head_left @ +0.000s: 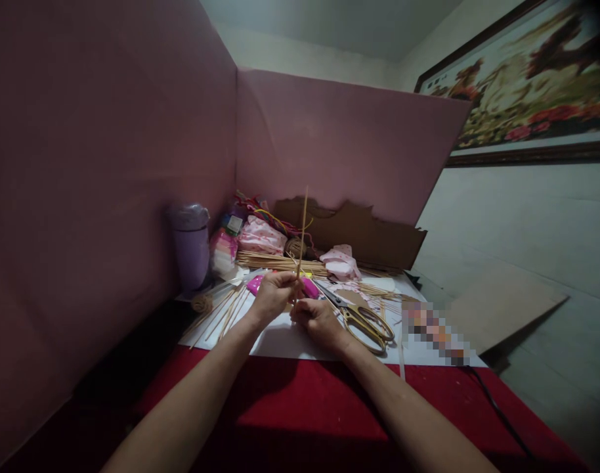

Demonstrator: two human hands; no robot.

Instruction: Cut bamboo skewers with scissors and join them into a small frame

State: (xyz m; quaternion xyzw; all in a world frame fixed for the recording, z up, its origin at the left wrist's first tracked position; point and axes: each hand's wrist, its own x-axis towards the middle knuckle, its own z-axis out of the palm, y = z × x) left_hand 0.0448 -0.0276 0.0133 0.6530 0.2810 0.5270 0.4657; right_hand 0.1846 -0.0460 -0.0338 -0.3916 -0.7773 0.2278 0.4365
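Note:
A thin bamboo stick [302, 230] stands nearly upright in front of me, possibly more than one stick together. My left hand [277, 293] pinches it partway up, fingers closed. Just below, my right hand [320, 323] closes its fingers around the lower end, where short stick tips show. Large scissors with gold-coloured handles [369, 327] lie right beside my right hand, blades pointing away. Bright magenta objects [310, 287] sit behind my hands, partly covered by them. Loose sticks [231, 309] are spread on the white sheet [275, 345] left of my left hand.
Behind lie a bundle of sticks [265, 260], a twine ball [295, 247], pink fabric [261, 235] and torn cardboard [373, 230]. A purple bottle [192, 253] stands left by the pink panel [132, 164]. At right, a pixelated item [435, 332] trails a black cord [497, 407] over the red cloth.

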